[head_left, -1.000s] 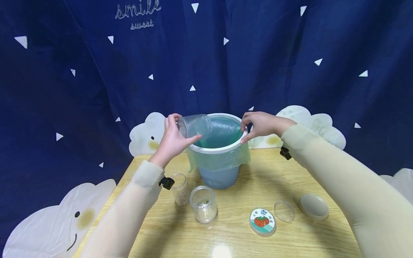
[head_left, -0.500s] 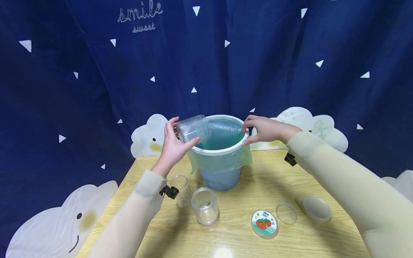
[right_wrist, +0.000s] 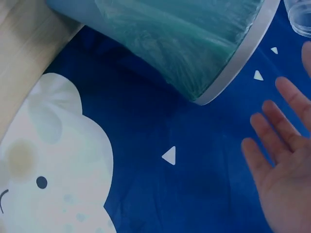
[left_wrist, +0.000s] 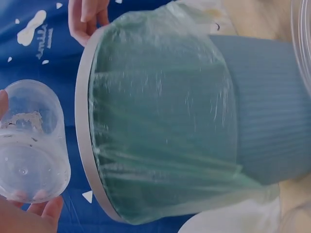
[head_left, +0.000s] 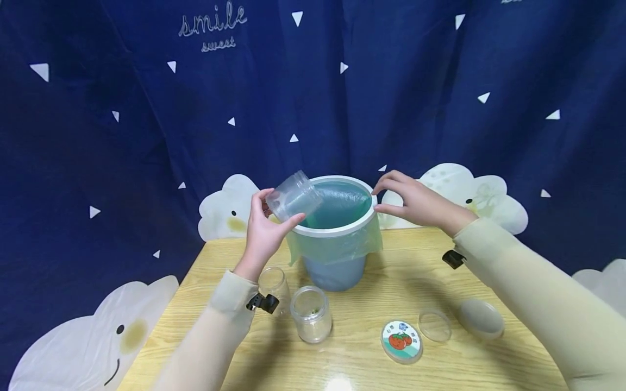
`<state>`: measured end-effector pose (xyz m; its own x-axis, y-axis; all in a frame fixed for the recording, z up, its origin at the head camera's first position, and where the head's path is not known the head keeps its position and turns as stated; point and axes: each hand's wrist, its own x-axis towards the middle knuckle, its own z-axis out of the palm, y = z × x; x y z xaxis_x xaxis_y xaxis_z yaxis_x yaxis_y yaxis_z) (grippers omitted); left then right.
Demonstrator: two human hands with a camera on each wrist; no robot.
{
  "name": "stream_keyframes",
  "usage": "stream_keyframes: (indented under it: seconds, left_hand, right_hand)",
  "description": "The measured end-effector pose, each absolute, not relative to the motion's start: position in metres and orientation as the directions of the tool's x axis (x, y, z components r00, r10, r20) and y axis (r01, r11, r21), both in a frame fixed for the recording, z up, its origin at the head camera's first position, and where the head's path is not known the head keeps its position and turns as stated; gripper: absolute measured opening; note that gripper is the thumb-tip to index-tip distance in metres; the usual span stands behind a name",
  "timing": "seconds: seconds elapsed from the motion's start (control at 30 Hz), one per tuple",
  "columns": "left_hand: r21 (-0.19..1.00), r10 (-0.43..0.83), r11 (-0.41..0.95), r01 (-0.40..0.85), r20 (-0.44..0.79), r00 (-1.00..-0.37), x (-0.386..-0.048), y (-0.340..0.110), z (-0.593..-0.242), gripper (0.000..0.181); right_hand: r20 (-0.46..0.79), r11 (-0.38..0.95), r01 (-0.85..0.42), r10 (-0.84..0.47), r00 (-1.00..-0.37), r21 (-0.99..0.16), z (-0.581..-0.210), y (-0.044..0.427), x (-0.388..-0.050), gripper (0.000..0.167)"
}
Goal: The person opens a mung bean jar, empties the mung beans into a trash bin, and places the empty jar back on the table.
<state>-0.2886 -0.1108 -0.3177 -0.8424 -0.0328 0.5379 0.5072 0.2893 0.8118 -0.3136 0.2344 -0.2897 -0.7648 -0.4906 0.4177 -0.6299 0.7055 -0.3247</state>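
My left hand [head_left: 265, 233] grips a clear plastic jar [head_left: 293, 196] between thumb and fingers, tilted with its mouth up and right, at the left rim of a blue bin [head_left: 335, 271]. Pale residue and dark specks cling inside the jar [left_wrist: 34, 160] in the left wrist view. A green bag [head_left: 332, 251] lines the bin and hangs over the outside below its white rim [head_left: 337, 231]. At the right side of the rim, my right hand [head_left: 415, 201] holds nothing. In the right wrist view the fingers of that hand [right_wrist: 286, 165] are spread, apart from the bin.
Two clear jars stand before the bin: one jar [head_left: 313, 326] with green bits inside, another jar [head_left: 271, 281] partly behind my left wrist. To the right lie a tomato-printed lid [head_left: 401, 342], a clear ring-shaped lid [head_left: 434, 326] and a pale round dish-like piece [head_left: 481, 319]. A blue curtain [head_left: 313, 98] hangs behind.
The held jar has tipped from nearly level to mouth upward, and my left hand has come slightly lower. My right hand has let go of the bin's rim and drawn right, its fingers spreading.
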Motion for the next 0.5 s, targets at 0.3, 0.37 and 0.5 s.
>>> stream_keyframes:
  seconds: [0.3, 0.37, 0.5]
  left_hand:
    - [0.837, -0.033, 0.247, 0.488, 0.510, -0.859, -0.266, -0.099, -0.321, 0.081]
    - [0.836, -0.031, 0.250, 0.489, 0.512, -0.859, -0.260, -0.096, -0.322, 0.082]
    - [0.830, -0.009, 0.267, 0.490, 0.510, -0.860, -0.247, -0.089, -0.326, 0.088]
  right_hand:
    - [0.538, 0.701, -0.649, -0.438, -0.720, -0.296, -0.298, 0.244, -0.281, 0.029]
    - [0.560, 0.699, -0.655, -0.433, -0.707, -0.286, -0.301, 0.245, -0.274, 0.029]
    - [0.590, 0.709, -0.650, -0.409, -0.696, -0.274, -0.308, 0.246, -0.258, 0.030]
